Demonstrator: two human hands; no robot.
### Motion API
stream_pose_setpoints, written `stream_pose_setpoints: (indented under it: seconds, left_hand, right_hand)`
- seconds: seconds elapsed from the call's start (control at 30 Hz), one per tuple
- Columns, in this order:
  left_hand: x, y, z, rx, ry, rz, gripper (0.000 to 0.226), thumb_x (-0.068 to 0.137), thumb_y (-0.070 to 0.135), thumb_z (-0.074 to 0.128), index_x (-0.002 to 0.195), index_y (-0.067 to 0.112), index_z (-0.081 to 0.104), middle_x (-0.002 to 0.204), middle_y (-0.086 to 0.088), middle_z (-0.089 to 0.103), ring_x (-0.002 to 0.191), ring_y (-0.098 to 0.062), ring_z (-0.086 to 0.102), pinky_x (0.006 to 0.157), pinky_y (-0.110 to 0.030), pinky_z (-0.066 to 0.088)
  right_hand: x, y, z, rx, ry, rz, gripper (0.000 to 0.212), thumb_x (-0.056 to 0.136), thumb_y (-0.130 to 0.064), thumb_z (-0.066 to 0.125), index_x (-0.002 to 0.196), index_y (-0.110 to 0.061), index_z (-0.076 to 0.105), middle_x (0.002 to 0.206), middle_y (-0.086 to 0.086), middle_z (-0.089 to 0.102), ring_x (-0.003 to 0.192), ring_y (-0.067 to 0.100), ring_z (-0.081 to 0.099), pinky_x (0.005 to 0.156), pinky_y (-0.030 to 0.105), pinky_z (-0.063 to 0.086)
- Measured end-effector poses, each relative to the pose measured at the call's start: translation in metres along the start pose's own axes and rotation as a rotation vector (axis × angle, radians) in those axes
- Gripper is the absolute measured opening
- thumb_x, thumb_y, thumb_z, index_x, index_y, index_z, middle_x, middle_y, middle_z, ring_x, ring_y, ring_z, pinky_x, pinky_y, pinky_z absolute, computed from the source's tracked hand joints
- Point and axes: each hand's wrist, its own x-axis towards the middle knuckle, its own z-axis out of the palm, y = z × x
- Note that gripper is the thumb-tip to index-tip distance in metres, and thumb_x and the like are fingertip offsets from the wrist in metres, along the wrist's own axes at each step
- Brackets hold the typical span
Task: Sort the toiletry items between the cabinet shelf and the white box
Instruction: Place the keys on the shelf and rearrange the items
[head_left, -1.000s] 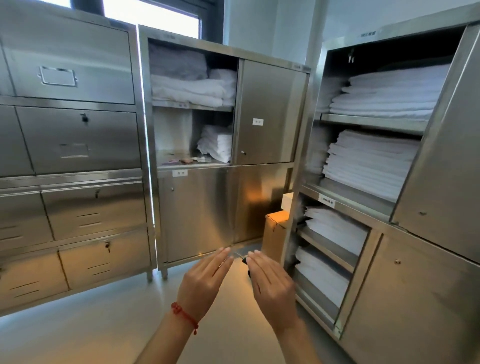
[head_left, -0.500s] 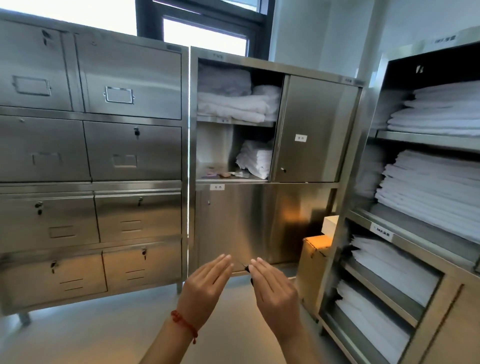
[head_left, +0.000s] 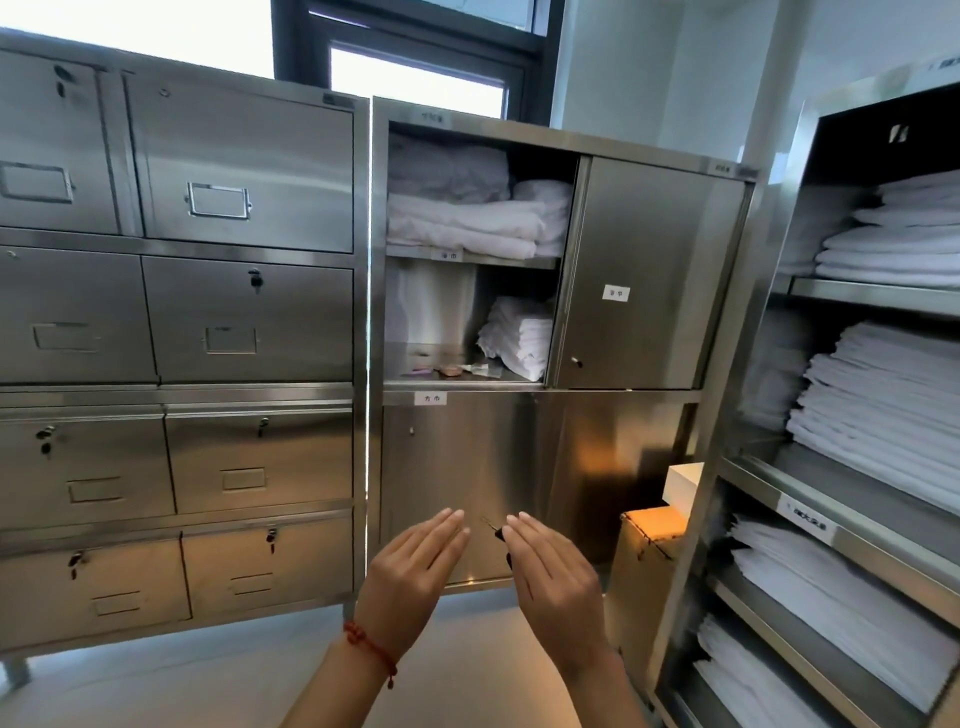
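Observation:
Several small toiletry items (head_left: 451, 370) lie on the lower open cabinet shelf (head_left: 467, 385), left of a stack of folded white towels (head_left: 519, 338). The white box (head_left: 683, 486) sits low at the right on a brown cardboard box (head_left: 652, 525), partly hidden by the right rack. My left hand (head_left: 415, 566) is raised in front of the lower cabinet door with straight fingers, holding nothing. My right hand (head_left: 553, 569) is beside it, fingers straight. A small thin dark item (head_left: 494, 530) sticks out at its thumb side and stays with that hand; the thumb is hidden.
A steel drawer cabinet (head_left: 176, 332) fills the left. The middle cabinet has a closed sliding door (head_left: 649, 280) and folded linen (head_left: 467, 218) on its top shelf. An open steel rack (head_left: 857, 415) with stacked white sheets stands at the right. Grey floor (head_left: 208, 675) lies below.
The view has swung left and moved closer to the middle cabinet. Both hands keep the same raised pose, close together.

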Motion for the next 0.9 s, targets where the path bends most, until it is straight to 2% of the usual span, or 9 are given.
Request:
stream_pose_setpoints:
  seconds: [0.13, 0.3, 0.53, 0.9]
  left_hand:
    - [0.014, -0.008, 0.027, 0.023, 0.02, -0.007, 0.05, 0.042, 0.005, 0.091, 0.09, 0.005, 0.075, 0.093, -0.011, 0.073, 0.085, -0.022, 0.072, 0.071, -0.032, 0.059]
    - [0.027, -0.02, 0.048, 0.055, -0.001, -0.003, 0.051, 0.04, 0.005, 0.092, 0.088, 0.006, 0.076, 0.092, -0.011, 0.074, 0.084, -0.022, 0.072, 0.066, -0.034, 0.06]
    - [0.047, -0.048, 0.073, 0.081, -0.01, 0.005, 0.05, 0.038, 0.006, 0.092, 0.085, 0.005, 0.076, 0.089, -0.011, 0.074, 0.082, -0.022, 0.072, 0.064, -0.034, 0.06]
    - [0.071, -0.141, 0.14, 0.045, -0.022, 0.058, 0.053, 0.039, 0.005, 0.093, 0.089, 0.005, 0.076, 0.093, -0.012, 0.073, 0.086, -0.022, 0.071, 0.065, -0.034, 0.06]
  right_hand:
    - [-0.001, 0.027, 0.022, 0.007, 0.009, -0.002, 0.051, 0.104, -0.027, 0.031, 0.092, -0.008, 0.076, 0.094, 0.005, 0.074, 0.09, 0.017, 0.071, 0.076, 0.031, 0.059]
    - [0.001, 0.051, 0.05, 0.023, 0.027, -0.008, 0.05, 0.103, -0.028, 0.032, 0.091, -0.008, 0.077, 0.093, 0.005, 0.074, 0.089, 0.018, 0.071, 0.075, 0.031, 0.059]
    - [0.006, 0.07, 0.097, 0.034, 0.033, -0.002, 0.048, 0.102, -0.029, 0.035, 0.092, -0.009, 0.077, 0.093, 0.004, 0.074, 0.09, 0.017, 0.071, 0.08, 0.028, 0.054]
    - [0.033, 0.097, 0.196, 0.021, 0.032, -0.005, 0.045, 0.102, -0.028, 0.037, 0.092, -0.01, 0.077, 0.093, 0.003, 0.074, 0.09, 0.016, 0.071, 0.078, 0.028, 0.057]
